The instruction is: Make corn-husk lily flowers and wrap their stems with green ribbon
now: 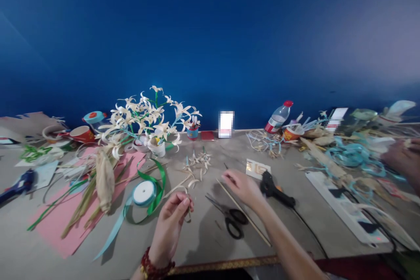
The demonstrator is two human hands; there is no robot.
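My left hand [173, 216], with a red bead bracelet at the wrist, is closed in a pinch on a thin pale husk strip [188, 215]. My right hand [241, 187] reaches over the table with curled fingers. A thin dark tip shows just beyond them; what they hold is too small to make out. Black-handled scissors [232, 221] lie between my arms, blades pointing away to the left. A thin wooden stick [252, 223] runs beneath my right forearm. Small pale husk petals [199, 162] lie beyond my hands.
Left are a ribbon spool [144, 193], pink paper [59, 232], a corn husk [105, 179] and white husk flowers [154, 113]. Right are a black glue gun [277, 190], a power strip [344, 210] and a bottle [278, 117]. Another person's hand [402, 159] is at far right.
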